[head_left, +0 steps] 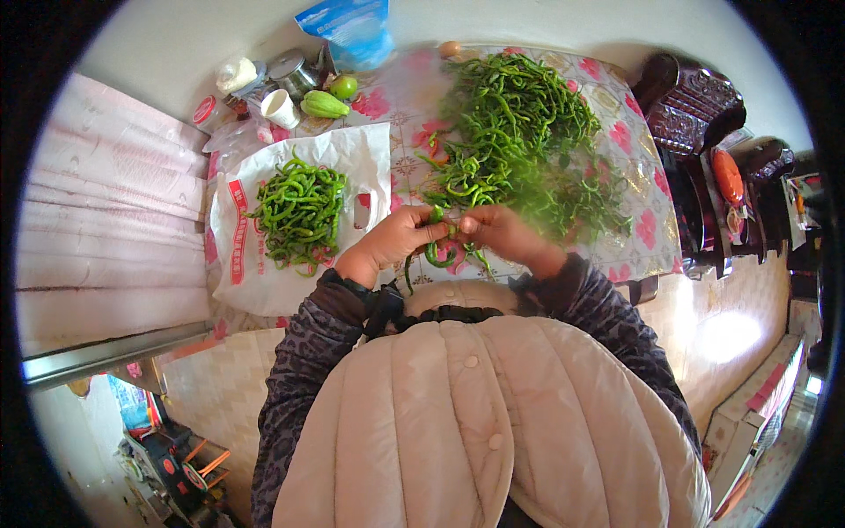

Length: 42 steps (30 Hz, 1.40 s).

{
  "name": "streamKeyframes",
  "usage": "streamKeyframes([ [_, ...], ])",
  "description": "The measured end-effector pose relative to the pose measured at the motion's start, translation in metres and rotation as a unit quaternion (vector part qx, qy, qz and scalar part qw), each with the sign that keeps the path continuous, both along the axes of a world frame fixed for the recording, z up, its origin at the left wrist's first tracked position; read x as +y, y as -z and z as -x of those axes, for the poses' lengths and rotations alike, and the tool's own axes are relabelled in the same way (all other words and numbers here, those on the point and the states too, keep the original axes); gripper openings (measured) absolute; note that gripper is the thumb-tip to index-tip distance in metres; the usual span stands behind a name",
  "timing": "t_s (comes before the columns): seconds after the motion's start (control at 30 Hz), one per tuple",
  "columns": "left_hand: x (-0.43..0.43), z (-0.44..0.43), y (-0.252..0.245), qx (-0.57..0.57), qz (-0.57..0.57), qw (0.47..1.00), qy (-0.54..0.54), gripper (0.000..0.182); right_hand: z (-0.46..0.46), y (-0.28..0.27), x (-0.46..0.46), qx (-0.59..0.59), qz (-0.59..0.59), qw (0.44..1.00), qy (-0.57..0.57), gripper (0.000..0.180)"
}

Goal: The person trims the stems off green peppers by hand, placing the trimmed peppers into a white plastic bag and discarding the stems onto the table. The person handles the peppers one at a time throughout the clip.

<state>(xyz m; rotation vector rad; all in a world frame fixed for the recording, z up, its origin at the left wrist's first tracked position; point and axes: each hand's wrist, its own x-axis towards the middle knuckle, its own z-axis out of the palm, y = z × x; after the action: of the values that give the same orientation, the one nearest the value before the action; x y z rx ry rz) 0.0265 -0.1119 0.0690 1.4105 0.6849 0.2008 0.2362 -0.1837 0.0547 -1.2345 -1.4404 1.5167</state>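
My left hand (403, 241) is closed around several curled green chili peppers (434, 249), whose ends stick out below the fingers at the table's near edge. Close beside it, the thumb and fingertips of my right hand (496, 231) pinch at the top of these peppers; whether a stem is between them cannot be told. To the left, a heap of green chili peppers (300, 214) lies on a white plastic bag (366, 158) with red print. A larger pile of green peppers with stems and leaves (518, 112) spreads beyond and right of my hands.
A flowered tablecloth (643, 191) covers the table. At the back left stand a white paper cup (280, 109), a metal pot (292, 74), a pale green chayote (324, 104), a round green fruit (343, 86) and a blue bag (356, 33). Carved dark wooden chairs (693, 102) stand right.
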Motion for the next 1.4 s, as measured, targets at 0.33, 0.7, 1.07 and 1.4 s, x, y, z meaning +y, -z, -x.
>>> streamKeyframes([
  [0.33, 0.018, 0.011, 0.020, -0.219, 0.280, 0.910, -0.212, 0.015, -0.128, 0.005, -0.003, -0.657, -0.342, 0.608, 0.286, 0.025],
  [0.7, -0.001, -0.009, -0.001, -0.048, 0.136, 0.945, -0.294, 0.013, -0.022, 0.031, 0.041, -0.489, -0.301, 0.818, 0.040, 0.017],
  [1.07, -0.005, -0.013, 0.010, 0.012, -0.024, 0.964, -0.265, 0.020, -0.024, -0.009, 0.046, -0.163, -0.271, 0.902, 0.293, 0.023],
  [1.4, -0.003, -0.026, -0.012, 0.019, -0.242, 0.956, -0.166, 0.028, -0.014, -0.010, 0.029, 0.254, 0.088, 0.886, 0.377, 0.022],
])
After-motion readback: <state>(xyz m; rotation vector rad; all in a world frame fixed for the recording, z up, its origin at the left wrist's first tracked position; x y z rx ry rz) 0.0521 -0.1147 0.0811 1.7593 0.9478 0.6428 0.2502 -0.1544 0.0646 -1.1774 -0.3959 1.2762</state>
